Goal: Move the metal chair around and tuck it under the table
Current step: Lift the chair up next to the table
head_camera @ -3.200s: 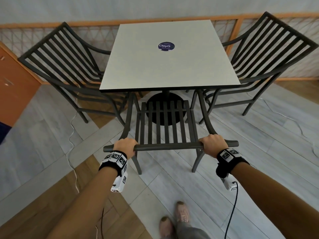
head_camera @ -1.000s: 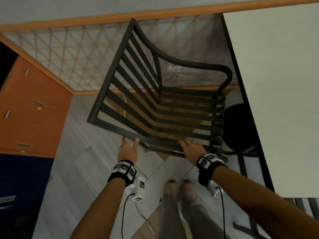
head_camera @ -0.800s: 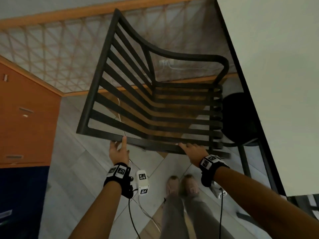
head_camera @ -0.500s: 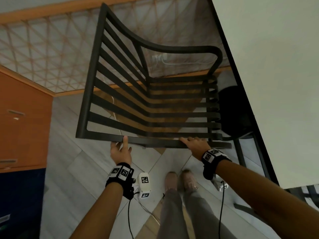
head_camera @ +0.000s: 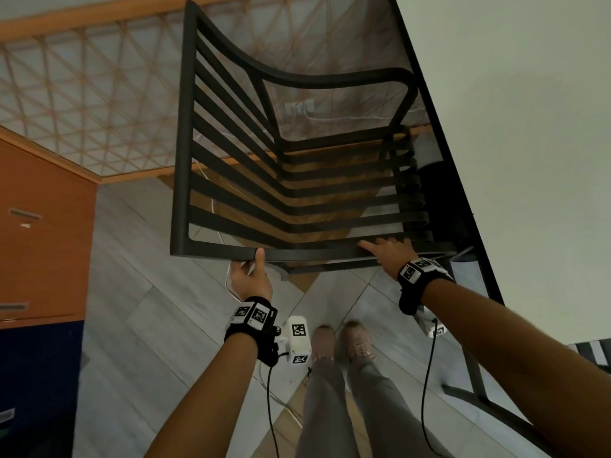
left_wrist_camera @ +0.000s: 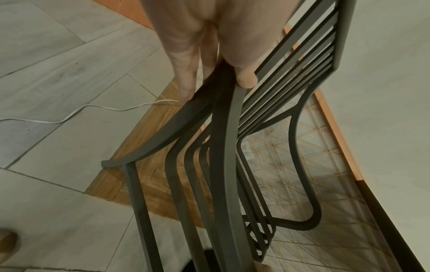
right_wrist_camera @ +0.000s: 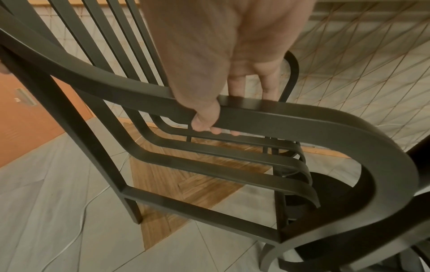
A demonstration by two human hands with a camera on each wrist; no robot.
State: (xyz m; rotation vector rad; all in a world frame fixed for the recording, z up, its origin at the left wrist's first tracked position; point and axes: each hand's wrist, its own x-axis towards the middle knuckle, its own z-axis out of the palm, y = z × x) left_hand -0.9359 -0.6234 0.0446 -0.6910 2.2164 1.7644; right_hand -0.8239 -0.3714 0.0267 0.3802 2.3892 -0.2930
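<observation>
The dark metal slatted chair (head_camera: 297, 206) stands side-on before me, its backrest to the left and its seat end at the edge of the white table (head_camera: 529, 153). My left hand (head_camera: 253, 276) pinches the near armrest (head_camera: 314, 254) close to the backrest corner, with the thumb on top and the fingers underneath. In the left wrist view the left hand (left_wrist_camera: 216, 73) clamps that rail (left_wrist_camera: 230, 147). My right hand (head_camera: 385, 252) grips the same armrest nearer the table. In the right wrist view its fingers (right_wrist_camera: 209, 114) curl over the armrest (right_wrist_camera: 291, 117).
An orange cabinet (head_camera: 43, 226) stands to the left and a lattice barrier (head_camera: 82, 104) lies behind the chair. The table's black pedestal base (right_wrist_camera: 325, 187) sits under the top. A white cable (left_wrist_camera: 69, 116) lies on the floor. Another chair's frame (head_camera: 479, 398) is at the lower right, beside my feet (head_camera: 340, 342).
Three seconds ago both hands held the back of another chair at the table's front. Over the last second they reached this chair's near armrest and closed on it.
</observation>
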